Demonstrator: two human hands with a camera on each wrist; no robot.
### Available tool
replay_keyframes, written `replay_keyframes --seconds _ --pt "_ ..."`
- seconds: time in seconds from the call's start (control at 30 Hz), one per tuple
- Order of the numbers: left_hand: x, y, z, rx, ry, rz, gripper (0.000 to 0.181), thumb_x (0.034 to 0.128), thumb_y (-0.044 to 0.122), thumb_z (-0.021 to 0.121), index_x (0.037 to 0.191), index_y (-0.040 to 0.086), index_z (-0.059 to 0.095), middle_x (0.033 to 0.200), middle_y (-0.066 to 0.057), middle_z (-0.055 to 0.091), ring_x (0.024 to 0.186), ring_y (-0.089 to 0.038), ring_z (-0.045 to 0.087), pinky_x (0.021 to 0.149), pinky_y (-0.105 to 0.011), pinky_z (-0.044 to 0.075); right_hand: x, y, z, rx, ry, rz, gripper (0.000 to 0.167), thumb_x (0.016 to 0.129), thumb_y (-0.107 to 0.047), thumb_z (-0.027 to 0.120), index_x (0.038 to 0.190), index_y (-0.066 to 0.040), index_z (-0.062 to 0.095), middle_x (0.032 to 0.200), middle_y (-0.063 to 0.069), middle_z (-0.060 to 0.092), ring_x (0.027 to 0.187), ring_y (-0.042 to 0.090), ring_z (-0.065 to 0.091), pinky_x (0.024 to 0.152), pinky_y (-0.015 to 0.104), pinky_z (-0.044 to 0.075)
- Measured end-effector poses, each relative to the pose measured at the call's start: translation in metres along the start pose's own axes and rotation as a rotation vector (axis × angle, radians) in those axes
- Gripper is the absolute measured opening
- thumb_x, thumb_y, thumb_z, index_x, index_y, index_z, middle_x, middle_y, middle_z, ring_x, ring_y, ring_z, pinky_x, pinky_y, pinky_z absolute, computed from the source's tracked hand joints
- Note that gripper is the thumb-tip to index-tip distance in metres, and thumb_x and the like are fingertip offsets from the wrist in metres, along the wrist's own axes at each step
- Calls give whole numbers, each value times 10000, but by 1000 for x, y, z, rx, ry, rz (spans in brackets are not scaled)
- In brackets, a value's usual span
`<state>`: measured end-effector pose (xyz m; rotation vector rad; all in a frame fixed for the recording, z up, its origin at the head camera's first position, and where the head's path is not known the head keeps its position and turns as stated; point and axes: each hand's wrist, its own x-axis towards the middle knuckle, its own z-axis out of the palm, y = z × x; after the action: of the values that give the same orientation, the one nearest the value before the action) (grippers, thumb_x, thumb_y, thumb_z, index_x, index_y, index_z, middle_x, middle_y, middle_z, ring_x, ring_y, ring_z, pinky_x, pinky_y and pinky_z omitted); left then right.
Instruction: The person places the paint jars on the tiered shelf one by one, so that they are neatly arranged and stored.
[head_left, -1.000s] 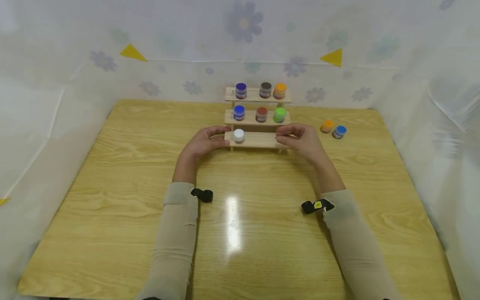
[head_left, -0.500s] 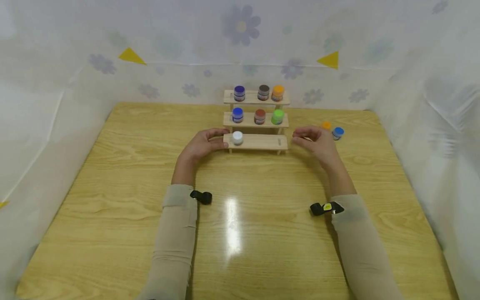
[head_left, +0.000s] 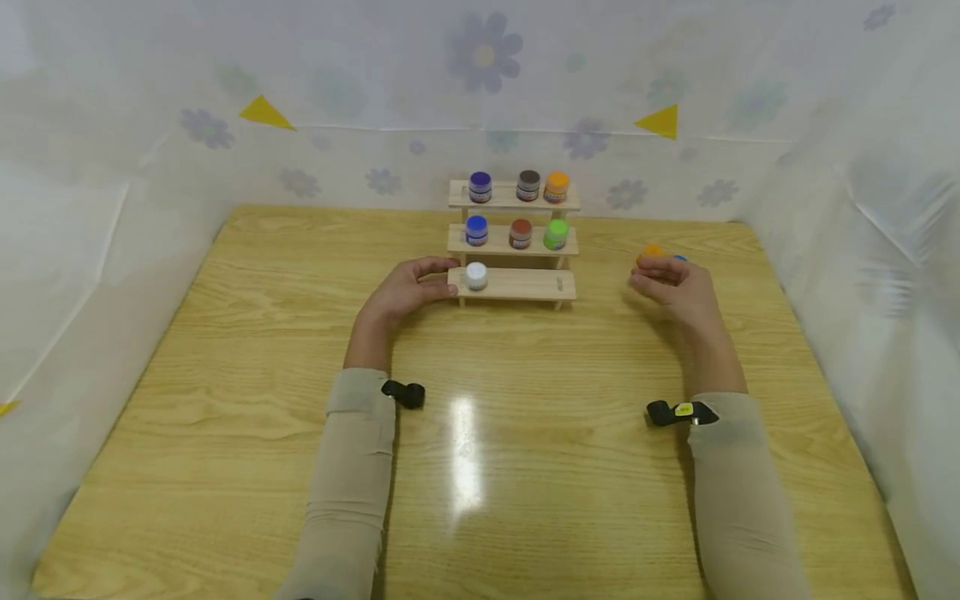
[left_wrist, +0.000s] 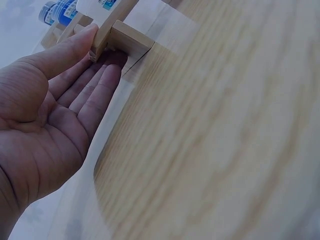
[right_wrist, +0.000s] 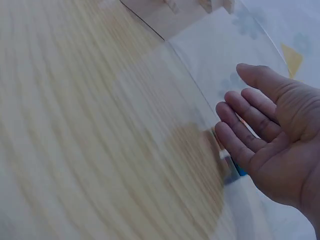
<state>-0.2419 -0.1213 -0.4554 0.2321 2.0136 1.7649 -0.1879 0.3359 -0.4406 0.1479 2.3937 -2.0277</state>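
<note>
My left hand (head_left: 402,293) grips the left end of the lowest step of a wooden tiered display stand (head_left: 525,284). In the left wrist view the thumb (left_wrist: 75,47) lies on the step's edge and the fingers reach beneath it. A white-lidded paint jar (head_left: 476,276) stands on that step, near the left end. My right hand (head_left: 681,292) is over the table at the right with loosely bent fingers, holding nothing. Just behind it are an orange paint jar (head_left: 651,252) and a blue paint jar (head_left: 680,258), both partly hidden by the hand.
On the middle step stand a blue jar (head_left: 476,231), a red-brown jar (head_left: 521,234) and a green jar (head_left: 557,235). The top step bears a dark blue jar (head_left: 480,187), a dark-lidded jar (head_left: 528,186) and an orange-lidded jar (head_left: 557,187). Flowered sheeting (head_left: 337,75) surrounds the wood-grain table (head_left: 525,467).
My right hand has moved right, from the right end of the lowest step to the two loose jars. The left hand stays at the stand, and the jars keep their places.
</note>
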Motion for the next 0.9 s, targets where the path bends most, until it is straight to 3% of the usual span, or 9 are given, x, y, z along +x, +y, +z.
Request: replay_keyframes --seconds 0.2,0.5,0.63,0.9 --pt "-2 3 -1 15 17 11 520 968 152 803 1457 106 634 1586 -55 529 1404 -311 552 1157 -475 455 -8 -6 -22 91 46 60 553 937 -46 804 1406 138 574 1046 -16 793 1001 103 729 879 196 591" --pt "-5 1 -3 44 31 27 522 970 142 798 1462 104 629 1601 -43 515 1429 -308 533 1173 -466 442 -11 -1 -44 203 204 90 440 887 -31 853 1277 72 678 923 -25 766 859 106 721 796 187 593" --pt "-5 1 -4 47 31 27 520 972 150 797 1462 102 629 1607 -48 506 1444 -316 516 1177 -478 438 -3 7 -46 139 270 82 449 885 -47 857 1283 55 673 928 -48 741 885 83 687 775 153 577" --pt "-2 2 0 65 24 35 520 959 204 818 1446 132 651 1597 -59 512 1423 -318 528 1191 -479 417 10 20 -44 -159 368 57 494 915 -162 844 1336 19 660 954 -153 705 905 -6 656 763 84 545"
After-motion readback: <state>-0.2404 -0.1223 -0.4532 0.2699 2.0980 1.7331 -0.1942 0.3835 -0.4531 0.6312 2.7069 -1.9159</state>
